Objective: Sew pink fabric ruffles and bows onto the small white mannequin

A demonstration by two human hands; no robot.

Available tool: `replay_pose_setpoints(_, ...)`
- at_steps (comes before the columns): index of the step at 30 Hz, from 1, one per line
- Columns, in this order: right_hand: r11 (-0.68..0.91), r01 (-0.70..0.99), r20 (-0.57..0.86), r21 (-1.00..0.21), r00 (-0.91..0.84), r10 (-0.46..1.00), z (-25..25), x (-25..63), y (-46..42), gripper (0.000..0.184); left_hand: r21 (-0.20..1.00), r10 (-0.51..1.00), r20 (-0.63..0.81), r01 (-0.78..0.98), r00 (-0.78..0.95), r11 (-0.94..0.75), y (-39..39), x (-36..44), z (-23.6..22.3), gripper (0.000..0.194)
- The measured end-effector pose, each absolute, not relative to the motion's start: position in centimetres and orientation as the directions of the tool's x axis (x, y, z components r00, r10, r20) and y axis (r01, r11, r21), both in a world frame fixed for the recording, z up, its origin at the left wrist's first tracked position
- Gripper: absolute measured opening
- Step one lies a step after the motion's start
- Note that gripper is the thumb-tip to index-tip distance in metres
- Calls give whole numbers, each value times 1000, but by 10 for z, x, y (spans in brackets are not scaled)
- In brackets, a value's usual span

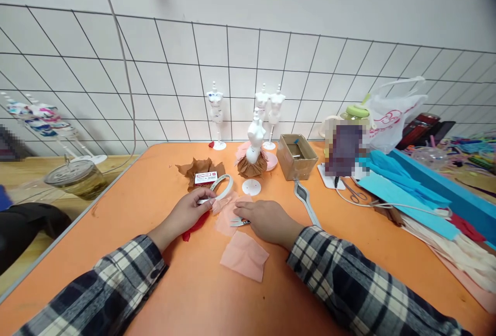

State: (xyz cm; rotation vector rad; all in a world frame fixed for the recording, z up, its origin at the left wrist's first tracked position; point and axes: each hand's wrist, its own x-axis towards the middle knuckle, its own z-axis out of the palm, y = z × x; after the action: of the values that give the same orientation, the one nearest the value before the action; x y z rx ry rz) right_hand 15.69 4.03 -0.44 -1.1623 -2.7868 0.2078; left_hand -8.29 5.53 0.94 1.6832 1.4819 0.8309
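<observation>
My left hand [194, 207] is closed, its fingertips pinching the edge of a crinkled pink crepe paper piece [225, 224]. A white ring-shaped band with markings [229, 185] lies against those fingers. My right hand [267, 220] rests on the same paper with its fingers curled round small scissors [237, 222]; the blades point left. In front lies a separate pink paper square [245, 256]. Red paper [192, 230] shows beneath my left hand. Just beyond my hands stands a white mini dress form [256, 134] wearing a brown gathered paper skirt [251, 167].
Brown crumpled paper [189, 170] bears a small labelled box [206, 178]. Farther back are more white dress forms [215, 106] and a cardboard box [297, 163]. On the right lie a grey strap-like tool [306, 202], larger scissors [354, 194], a cable and blue paper sheets [411, 201].
</observation>
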Motion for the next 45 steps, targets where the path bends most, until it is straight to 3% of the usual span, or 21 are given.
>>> replay_pose_setpoints(4, 686, 715, 85, -136, -681, 727, -6, 156, 41, 54, 707, 941, 142, 634, 308, -315, 60, -88, -1, 28)
replay_pose_setpoints(9, 694, 690, 146, -203, -680, 719, -8, 158, 44, 46, 424, 825, 267, 708, 498, -564, 62, -94, -12, 29)
replay_pose_setpoints(16, 686, 666, 246, -294, -641, 727, -4, 170, 42, 48, 219, 791, 227, 762, 568, -610, 55, -92, -2, 37)
replay_pose_setpoints(21, 562, 651, 208, -509, -541, 815, 0, 181, 14, 22, 140, 779, 364, 797, 510, -587, 49, -91, 7, 37)
replay_pose_setpoints(24, 493, 686, 104, -536, -526, 844, -6, 181, -4, 34, 178, 749, 465, 779, 472, -601, 45, -94, 8, 31)
replay_pose_setpoints(26, 429, 729, 56, -533, -476, 878, -11, 179, -10, 30, 244, 720, 499, 718, 483, -651, 40, -92, 8, 28)
replay_pose_setpoints(28, 410, 715, 45, -566, -470, 882, -14, 177, -12, 17, 365, 723, 506, 644, 469, -673, 32, -85, 7, 25)
replay_pose_setpoints(30, 418, 616, 87, -667, -492, 866, -12, 176, -11, 9, 566, 790, 476, 553, 388, -612, 23, -72, 6, 27)
replay_pose_setpoints(32, 388, 447, 131, -806, -505, 853, -6, 176, -11, 8, 821, 879, 384, 332, 283, -465, 13, -56, 5, 53)
replay_pose_setpoints(34, 317, 274, 140, -908, -514, 846, 1, 177, -13, 10, 954, 895, 243, 72, 374, -290, 4, -40, 3, 86)
replay_pose_setpoints(36, 257, 178, 137, -950, -500, 855, 6, 177, -15, 11, 996, 836, 74, -81, 544, -36, -5, -28, 0, 95)
replay_pose_setpoints(38, 238, 155, 149, -959, -435, 888, 7, 177, -16, 11, 980, 784, -23, -141, 621, 141, -10, -21, -3, 82)
replay_pose_setpoints(41, 209, 144, 149, -967, -347, 926, 7, 179, -15, 11, 957, 774, -108, -146, 624, 250, -12, -18, -6, 56)
replay_pose_setpoints(45, 182, 97, 152, -978, -262, 953, 3, 185, -9, 13, 928, 792, -192, -155, 580, 338, -9, -20, -4, 46)
